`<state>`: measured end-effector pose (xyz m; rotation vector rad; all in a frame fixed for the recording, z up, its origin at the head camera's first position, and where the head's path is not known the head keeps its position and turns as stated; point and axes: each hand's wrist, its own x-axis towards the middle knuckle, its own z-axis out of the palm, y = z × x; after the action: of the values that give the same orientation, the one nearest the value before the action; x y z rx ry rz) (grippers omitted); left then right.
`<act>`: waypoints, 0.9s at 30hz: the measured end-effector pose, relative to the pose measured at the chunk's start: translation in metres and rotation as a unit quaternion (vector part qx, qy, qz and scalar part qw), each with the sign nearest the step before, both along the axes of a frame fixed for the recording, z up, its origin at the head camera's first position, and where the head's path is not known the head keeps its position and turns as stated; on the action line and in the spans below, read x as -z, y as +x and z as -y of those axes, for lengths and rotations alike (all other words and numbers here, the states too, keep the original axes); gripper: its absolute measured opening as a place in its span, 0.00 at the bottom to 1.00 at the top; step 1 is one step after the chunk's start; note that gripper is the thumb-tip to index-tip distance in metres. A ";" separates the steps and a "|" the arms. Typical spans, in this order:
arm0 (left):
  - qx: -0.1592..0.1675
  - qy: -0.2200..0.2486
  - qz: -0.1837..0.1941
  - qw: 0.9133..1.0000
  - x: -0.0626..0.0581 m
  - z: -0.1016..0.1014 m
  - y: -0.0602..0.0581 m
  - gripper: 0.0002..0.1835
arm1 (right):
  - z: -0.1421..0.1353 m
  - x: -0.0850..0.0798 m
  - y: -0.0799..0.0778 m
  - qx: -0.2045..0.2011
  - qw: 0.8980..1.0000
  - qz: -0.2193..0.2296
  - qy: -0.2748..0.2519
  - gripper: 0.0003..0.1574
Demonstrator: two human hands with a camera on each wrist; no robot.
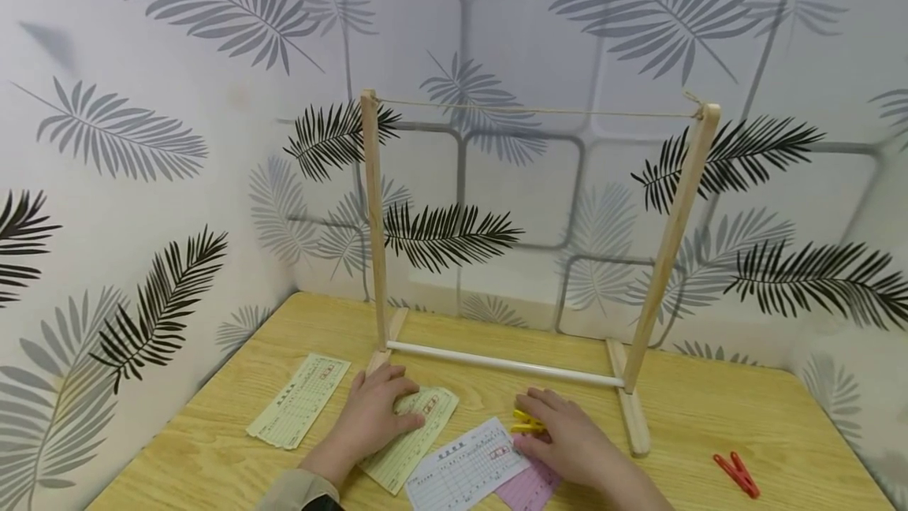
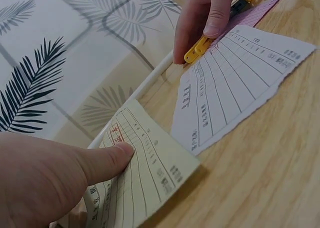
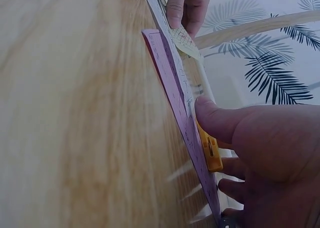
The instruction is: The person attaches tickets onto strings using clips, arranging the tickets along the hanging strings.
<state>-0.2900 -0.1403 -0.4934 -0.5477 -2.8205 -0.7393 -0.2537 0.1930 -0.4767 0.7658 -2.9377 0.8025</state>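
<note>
My left hand [image 1: 374, 408] pinches a yellow printed slip [image 1: 407, 456], its thumb lying on the printed face in the left wrist view. The slip's edge stands up off the table there. To the right, my right hand [image 1: 567, 438] holds a yellow clothespin [image 1: 526, 422] between thumb and fingers. Its thumb also touches the white slip [image 1: 461, 468], which overlaps a pink slip [image 1: 528, 487]. In the right wrist view the clothespin [image 3: 210, 148] lies against the paper edges. Part of it is hidden by the hand.
Another yellow slip [image 1: 299, 400] lies at the table's left. Behind the hands stands a wooden frame [image 1: 670, 259] with a string [image 1: 539, 110] across its top and a white bar [image 1: 504, 363] low down. A red clothespin [image 1: 738, 475] lies at the right.
</note>
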 end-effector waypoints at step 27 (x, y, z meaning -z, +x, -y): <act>-0.002 0.033 -0.027 0.999 0.005 0.002 -0.002 0.20 | 0.001 0.001 -0.001 0.009 1.000 -0.012 0.021 0.37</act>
<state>-0.2920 -0.1425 -0.4983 -0.5436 -2.7358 -0.8015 -0.2550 0.1917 -0.4777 0.7452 -2.9449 0.7286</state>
